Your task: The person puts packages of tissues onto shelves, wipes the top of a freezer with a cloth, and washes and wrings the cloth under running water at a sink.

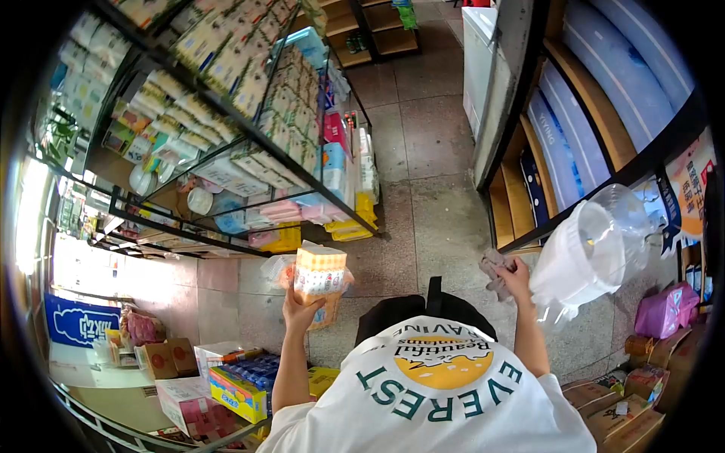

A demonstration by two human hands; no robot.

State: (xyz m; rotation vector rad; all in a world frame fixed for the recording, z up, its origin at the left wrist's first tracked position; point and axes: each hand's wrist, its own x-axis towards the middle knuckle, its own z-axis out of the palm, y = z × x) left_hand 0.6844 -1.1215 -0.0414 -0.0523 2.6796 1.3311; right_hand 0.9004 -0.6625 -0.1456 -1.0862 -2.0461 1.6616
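Note:
My left hand (300, 308) is closed around an orange-and-white checked package (320, 273), held upright with clear plastic wrap beside it. Off to the right, my right hand (516, 279) grips a crumpled grey-brown cloth (496, 272) between its fingers. Just beyond that hand, a stack of white plastic containers (578, 253) in clear wrapping is nearest to it; whether the hand touches the wrapping I cannot tell. The two hands are wide apart, on either side of my white shirt.
A black metal rack (302, 177) full of packaged goods stands at the left front. Wooden shelves (513, 196) with large blue-white bags rise at the right. Cardboard boxes (615, 411) lie lower right, more boxes (238, 392) lower left. Grey tiled floor (442, 219) runs between.

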